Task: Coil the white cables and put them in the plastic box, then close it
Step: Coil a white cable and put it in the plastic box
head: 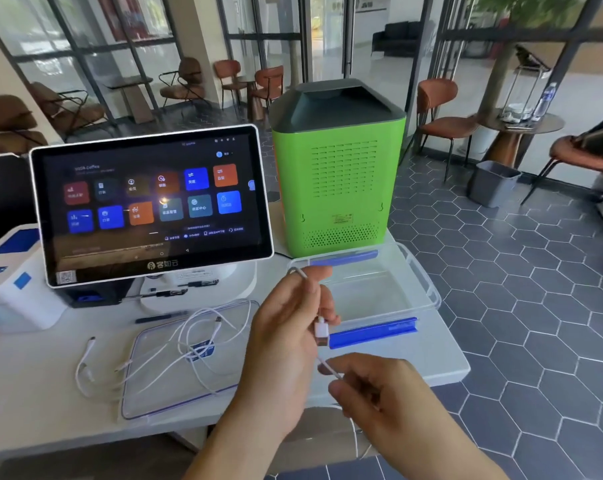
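My left hand [286,341] holds a white cable [320,329] near its USB plug, just in front of the open clear plastic box [428,289] with blue clips. My right hand [372,393] pinches the same cable lower down, and the rest of it hangs below the table edge. The box's clear lid [147,389] with a blue rim lies flat on the white table to the left. Loose white cables [203,344] sprawl tangled over the lid, and one more [85,368] lies at its left edge. The box looks empty.
A tablet screen on a stand [151,206] rises behind the lid, a white device [12,289] to its left. A green machine [338,178] stands right behind the box. A black pen [161,317] lies near the stand. The table's right edge [459,362] runs just past the box.
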